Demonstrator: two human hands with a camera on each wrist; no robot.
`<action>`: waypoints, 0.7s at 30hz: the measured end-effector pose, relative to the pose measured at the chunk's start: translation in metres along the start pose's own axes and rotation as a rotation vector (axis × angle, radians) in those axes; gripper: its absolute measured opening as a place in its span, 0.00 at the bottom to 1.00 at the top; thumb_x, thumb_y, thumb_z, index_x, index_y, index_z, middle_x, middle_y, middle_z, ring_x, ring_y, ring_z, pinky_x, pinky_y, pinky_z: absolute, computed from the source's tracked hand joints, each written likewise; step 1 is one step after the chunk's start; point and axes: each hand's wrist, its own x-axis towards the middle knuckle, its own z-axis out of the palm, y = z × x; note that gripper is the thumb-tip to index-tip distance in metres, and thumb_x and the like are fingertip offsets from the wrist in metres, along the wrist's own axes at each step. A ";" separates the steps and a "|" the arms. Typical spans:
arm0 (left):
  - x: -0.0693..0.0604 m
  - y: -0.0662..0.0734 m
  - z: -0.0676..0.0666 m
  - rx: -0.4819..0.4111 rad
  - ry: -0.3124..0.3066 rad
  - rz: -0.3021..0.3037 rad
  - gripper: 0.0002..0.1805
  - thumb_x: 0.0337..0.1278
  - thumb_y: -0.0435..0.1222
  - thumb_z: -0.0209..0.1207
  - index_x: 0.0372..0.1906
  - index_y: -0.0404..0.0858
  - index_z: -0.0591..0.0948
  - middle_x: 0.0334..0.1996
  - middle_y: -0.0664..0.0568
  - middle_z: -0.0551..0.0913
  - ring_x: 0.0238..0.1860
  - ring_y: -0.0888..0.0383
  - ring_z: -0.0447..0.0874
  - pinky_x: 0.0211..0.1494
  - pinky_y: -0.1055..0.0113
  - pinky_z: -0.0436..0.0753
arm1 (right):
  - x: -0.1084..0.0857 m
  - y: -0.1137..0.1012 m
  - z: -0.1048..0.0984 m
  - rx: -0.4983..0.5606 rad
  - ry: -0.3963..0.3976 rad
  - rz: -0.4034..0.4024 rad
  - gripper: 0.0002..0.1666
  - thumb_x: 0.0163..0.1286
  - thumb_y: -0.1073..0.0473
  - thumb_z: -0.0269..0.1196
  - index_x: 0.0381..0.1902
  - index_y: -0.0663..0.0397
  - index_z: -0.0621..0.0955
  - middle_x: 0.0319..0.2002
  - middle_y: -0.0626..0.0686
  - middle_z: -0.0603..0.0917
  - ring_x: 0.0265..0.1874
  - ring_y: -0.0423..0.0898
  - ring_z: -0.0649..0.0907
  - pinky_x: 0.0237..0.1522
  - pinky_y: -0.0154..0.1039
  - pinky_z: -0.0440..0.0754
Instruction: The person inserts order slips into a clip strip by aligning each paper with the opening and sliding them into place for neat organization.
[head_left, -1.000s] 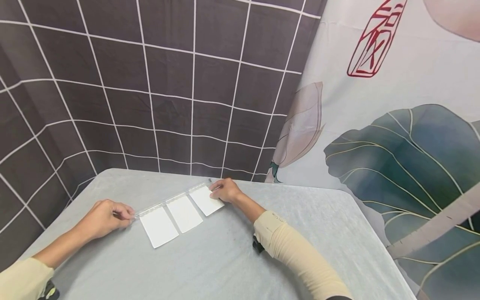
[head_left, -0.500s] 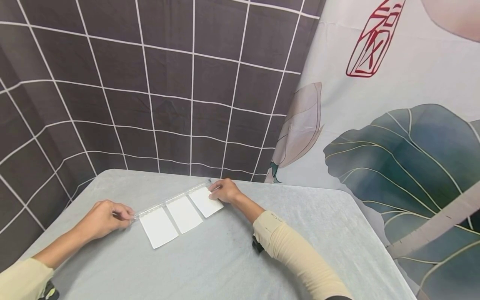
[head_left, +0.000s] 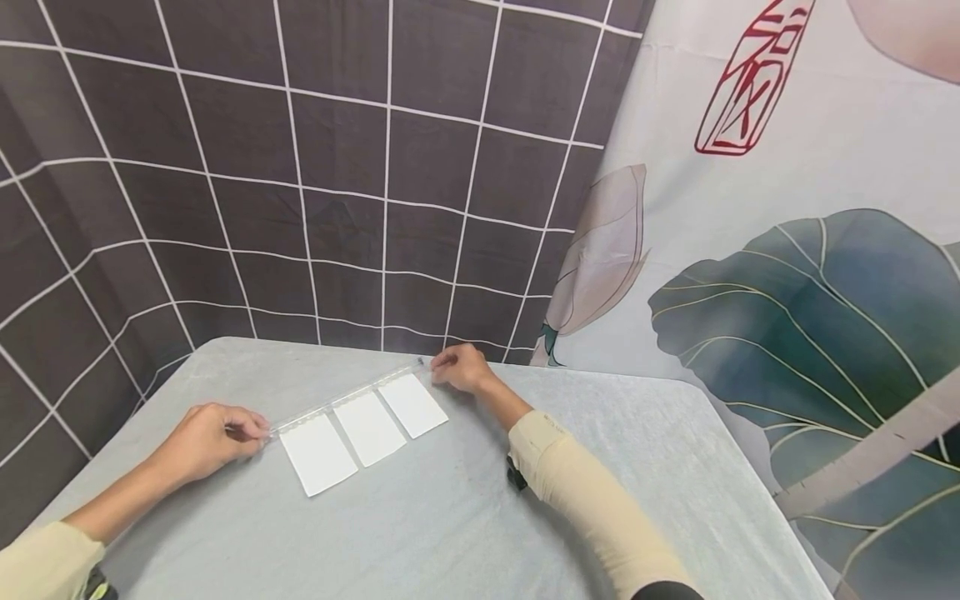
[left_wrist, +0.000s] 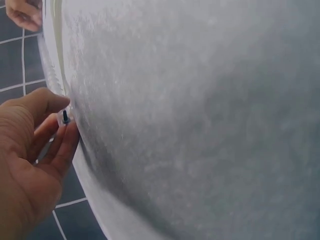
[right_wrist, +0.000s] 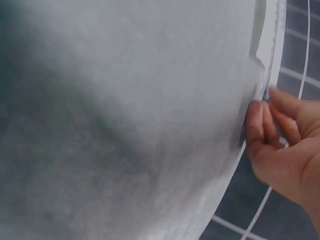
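Observation:
A narrow clear plastic strip [head_left: 322,408] lies slantwise on the table, with three white cards along its near side: the left card [head_left: 318,455], the middle card [head_left: 370,429] and the right card [head_left: 413,405]. My left hand [head_left: 213,439] pinches the strip's left end between thumb and fingertips. A small clear piece with a dark tip [left_wrist: 65,116] shows between those fingers in the left wrist view. My right hand [head_left: 459,368] is at the strip's far right end, fingers bent and apart from the right card. Whether its fingertips grip the strip end cannot be made out.
A pale grey cloth covers the table [head_left: 600,467]. Behind it hangs a dark curtain [head_left: 330,217] with white grid lines; a white curtain [head_left: 712,208] printed with leaves and a red seal hangs at the right.
My right hand has let go of the right card and shifted slightly right and away from me, to the strip's end. The left hand stays at its end; the cards look nearly unmoved.

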 end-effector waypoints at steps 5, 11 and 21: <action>-0.004 0.002 0.003 -0.009 0.022 -0.021 0.10 0.49 0.28 0.82 0.32 0.44 0.94 0.40 0.47 0.97 0.39 0.76 0.88 0.45 0.77 0.88 | -0.005 -0.011 -0.002 0.042 -0.001 -0.013 0.18 0.66 0.68 0.79 0.54 0.60 0.93 0.50 0.59 0.97 0.45 0.49 0.95 0.40 0.34 0.90; -0.005 0.008 0.001 0.005 0.003 -0.119 0.07 0.55 0.29 0.80 0.38 0.40 0.94 0.43 0.42 0.97 0.41 0.50 0.97 0.43 0.74 0.88 | 0.000 -0.019 0.008 0.013 0.015 -0.063 0.23 0.68 0.70 0.76 0.60 0.60 0.91 0.56 0.61 0.95 0.59 0.56 0.93 0.59 0.39 0.91; -0.010 0.006 0.000 -0.009 -0.002 -0.147 0.13 0.53 0.30 0.80 0.45 0.37 0.95 0.45 0.39 0.97 0.38 0.61 0.96 0.42 0.75 0.87 | 0.004 -0.024 0.015 -0.092 0.040 -0.091 0.19 0.67 0.72 0.76 0.55 0.56 0.94 0.50 0.58 0.97 0.54 0.53 0.94 0.57 0.36 0.89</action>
